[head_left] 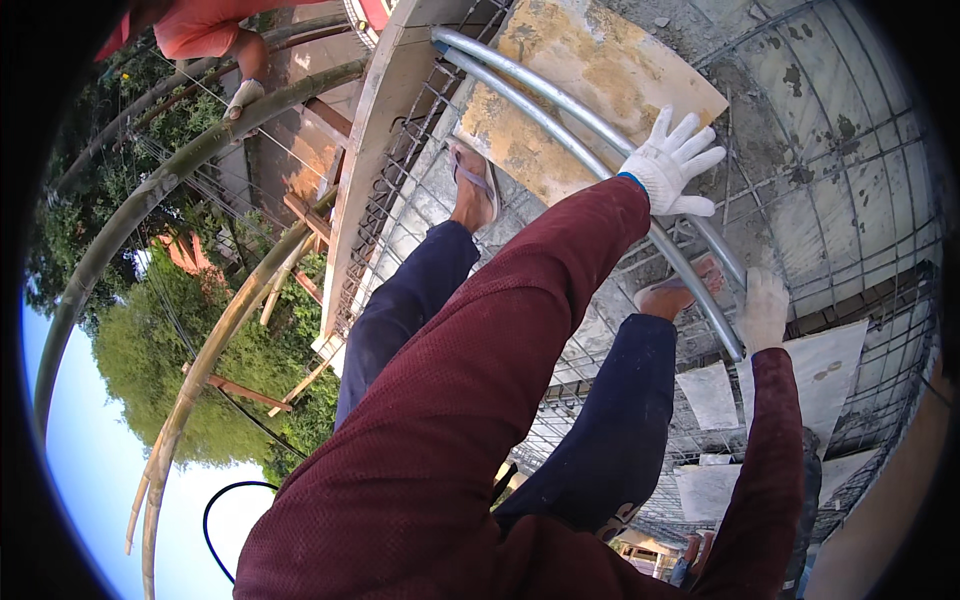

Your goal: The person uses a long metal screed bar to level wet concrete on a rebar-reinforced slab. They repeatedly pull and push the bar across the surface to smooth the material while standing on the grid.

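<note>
Two curved galvanized metal pipes lie side by side across a rebar mesh and a stained board (550, 150). My left hand (678, 165), in a white glove, is over the pipes with its fingers spread wide and gripping nothing. The upper pipe (560, 95) passes beneath it. The lower pipe (690, 275) runs on toward me, its end bare near my right foot. My right hand (765, 308), gloved too, is at the near end of the upper pipe, its fingers close together around that end; part of the grip is hidden.
Rebar mesh (840, 170) covers the surface around my sandalled feet. Left of it run a concrete edge (365, 150) and bent rebar ends. Beyond are curved bamboo poles (150, 190), trees and a drop. Another person's gloved hand (245, 97) touches a pole. Flat panels (815, 385) lie at right.
</note>
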The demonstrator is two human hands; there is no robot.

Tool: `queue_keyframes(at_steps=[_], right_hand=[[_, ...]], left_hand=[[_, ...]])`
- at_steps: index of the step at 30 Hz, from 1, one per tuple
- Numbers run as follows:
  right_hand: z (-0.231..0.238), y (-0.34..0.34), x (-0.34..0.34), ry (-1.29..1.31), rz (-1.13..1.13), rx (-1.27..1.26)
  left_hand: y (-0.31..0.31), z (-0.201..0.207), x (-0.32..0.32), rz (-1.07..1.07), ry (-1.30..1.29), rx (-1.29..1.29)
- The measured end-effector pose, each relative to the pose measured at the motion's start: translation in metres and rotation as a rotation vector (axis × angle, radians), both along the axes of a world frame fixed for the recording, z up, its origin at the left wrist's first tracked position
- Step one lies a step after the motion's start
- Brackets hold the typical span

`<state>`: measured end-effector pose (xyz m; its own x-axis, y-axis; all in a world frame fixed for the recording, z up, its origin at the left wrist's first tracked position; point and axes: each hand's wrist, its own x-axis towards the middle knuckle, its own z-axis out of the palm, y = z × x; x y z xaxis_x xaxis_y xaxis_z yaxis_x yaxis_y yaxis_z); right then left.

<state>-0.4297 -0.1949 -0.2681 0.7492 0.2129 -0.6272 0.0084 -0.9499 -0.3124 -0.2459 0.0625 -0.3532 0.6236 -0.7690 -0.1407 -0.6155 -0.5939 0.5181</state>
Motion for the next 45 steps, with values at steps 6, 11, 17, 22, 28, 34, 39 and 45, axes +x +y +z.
queue_keyframes(at_steps=[6,11,17,22,28,34,39,45], right_hand=[[-0.072,0.025,0.019,-0.28,-0.262,0.05],[-0.031,0.021,0.037,0.2,-0.38,0.086],[0.133,-0.038,-0.047,0.302,-0.72,0.011],[0.206,-0.061,-0.052,0.224,-0.992,-0.108],[0.273,-0.026,-0.044,0.048,-1.654,-0.069],[0.314,-0.007,-0.061,0.191,-1.797,0.185],[0.377,0.004,-0.065,0.324,-1.873,0.226],[0.334,-0.021,-0.088,0.194,-1.886,0.213]], left_hand=[[-0.007,-0.023,0.014,-0.011,0.083,-0.003],[0.006,0.029,0.013,0.347,0.121,-0.003],[0.078,0.05,-0.037,1.588,0.319,-0.108],[0.069,-0.017,-0.086,1.744,1.478,-0.898],[0.019,0.011,-0.068,2.069,1.389,-0.995],[0.061,0.085,-0.057,2.058,1.435,-0.92],[0.101,0.188,-0.023,1.997,1.499,-0.839],[0.183,0.229,-0.024,1.844,1.741,-0.873]])
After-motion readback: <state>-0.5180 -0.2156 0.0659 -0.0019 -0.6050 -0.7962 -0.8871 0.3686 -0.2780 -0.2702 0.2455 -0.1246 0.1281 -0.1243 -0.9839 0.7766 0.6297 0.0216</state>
